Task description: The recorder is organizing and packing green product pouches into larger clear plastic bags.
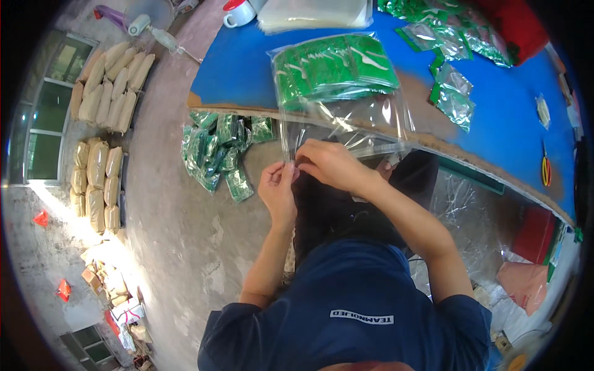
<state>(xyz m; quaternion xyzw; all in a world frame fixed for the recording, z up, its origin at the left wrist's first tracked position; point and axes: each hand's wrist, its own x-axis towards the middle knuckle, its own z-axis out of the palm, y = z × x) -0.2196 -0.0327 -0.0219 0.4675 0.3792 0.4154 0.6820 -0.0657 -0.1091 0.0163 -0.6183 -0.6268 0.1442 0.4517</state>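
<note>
A large clear plastic bag (371, 114) lies over the near edge of the blue table, its near end hanging past the edge toward my lap. Inside its far part are several green packets (334, 68), laid overlapping in rows. At the bag's near left corner, my left hand (278, 190) pinches the plastic with thumb and fingers. My right hand (334, 164) meets it there, its fingertips closed on the same corner. The exact fold between the fingertips is too small to make out.
Green packets (213, 148) are heaped below the table's left edge. On the blue table (238, 68) are a stack of clear bags (315, 15), a white mug (238, 12), loose silver-green packets (453, 93) and yellow-red snips (546, 170). Sacks (111, 93) stand along the left wall.
</note>
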